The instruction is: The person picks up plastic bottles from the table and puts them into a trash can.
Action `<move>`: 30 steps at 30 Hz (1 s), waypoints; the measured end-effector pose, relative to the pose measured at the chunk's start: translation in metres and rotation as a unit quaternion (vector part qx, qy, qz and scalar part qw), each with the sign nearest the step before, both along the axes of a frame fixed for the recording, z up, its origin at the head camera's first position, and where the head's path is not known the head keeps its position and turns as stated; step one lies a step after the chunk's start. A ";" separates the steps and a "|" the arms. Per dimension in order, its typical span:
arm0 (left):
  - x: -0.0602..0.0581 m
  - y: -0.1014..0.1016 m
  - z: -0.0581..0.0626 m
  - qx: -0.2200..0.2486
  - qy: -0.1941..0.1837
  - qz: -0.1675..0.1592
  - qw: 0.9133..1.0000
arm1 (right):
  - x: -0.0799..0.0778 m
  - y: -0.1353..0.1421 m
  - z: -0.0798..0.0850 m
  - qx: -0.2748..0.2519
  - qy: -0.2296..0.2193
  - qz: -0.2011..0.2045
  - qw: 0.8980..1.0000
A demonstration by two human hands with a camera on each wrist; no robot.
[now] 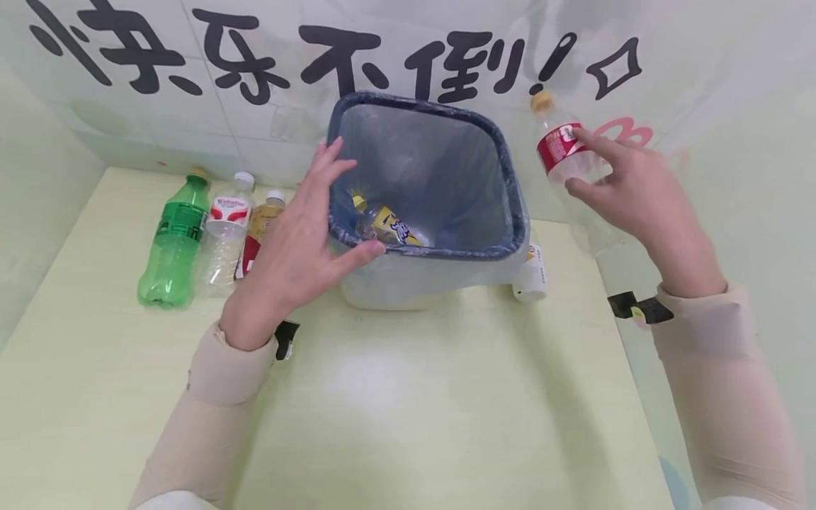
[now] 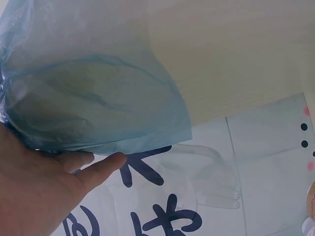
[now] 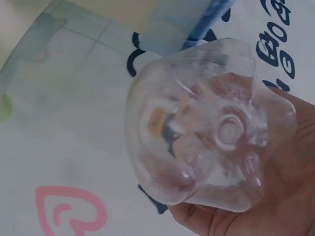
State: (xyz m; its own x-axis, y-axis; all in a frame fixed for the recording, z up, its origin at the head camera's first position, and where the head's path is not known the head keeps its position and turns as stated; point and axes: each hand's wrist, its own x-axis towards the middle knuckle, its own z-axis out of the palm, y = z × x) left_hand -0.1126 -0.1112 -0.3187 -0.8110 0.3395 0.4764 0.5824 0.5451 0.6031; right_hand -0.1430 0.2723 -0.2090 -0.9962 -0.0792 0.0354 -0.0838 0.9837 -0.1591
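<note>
In the head view a trash bin (image 1: 516,205) with a dark blue rim and a thin bag liner stands on the table. My left hand (image 1: 290,244) lies against its near left corner, fingers extended along the left side and thumb at the front rim. A small bottle with a yellow cap and label (image 1: 392,227) lies inside the bin. To the right of the bin, my right hand (image 1: 650,191) holds a clear plastic bottle (image 1: 561,145) with a red label and orange cap, raised and tilted. The right wrist view shows its lobed base (image 3: 197,132) up close.
Left of the bin, a green bottle (image 1: 175,248), a clear bottle with a red-and-white label (image 1: 226,227) and a brownish bottle (image 1: 264,219) lie on the table (image 1: 382,411). A white can (image 1: 532,273) sits by the bin's right side. Behind rises a wall (image 1: 268,127) with large black characters.
</note>
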 end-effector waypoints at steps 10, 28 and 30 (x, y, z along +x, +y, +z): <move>0.000 0.000 -0.002 -0.014 -0.019 -0.008 1.000 | 0.004 -0.025 0.015 -0.007 -0.008 0.019 1.000; 0.002 -0.002 0.000 -0.012 -0.021 0.001 1.000 | 0.005 -0.064 0.030 0.005 0.014 0.061 0.998; 0.003 -0.004 0.000 -0.009 -0.022 0.005 1.000 | 0.005 -0.073 0.033 0.005 0.013 0.067 0.998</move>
State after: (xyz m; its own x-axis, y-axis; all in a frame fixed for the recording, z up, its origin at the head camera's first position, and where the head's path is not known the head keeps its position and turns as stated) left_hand -0.1101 -0.1148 -0.3186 -0.8343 0.3398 0.4342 0.5504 0.5612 0.6182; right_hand -0.1384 0.1994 -0.1760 -0.9755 -0.2116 0.0595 -0.2182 0.9650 -0.1454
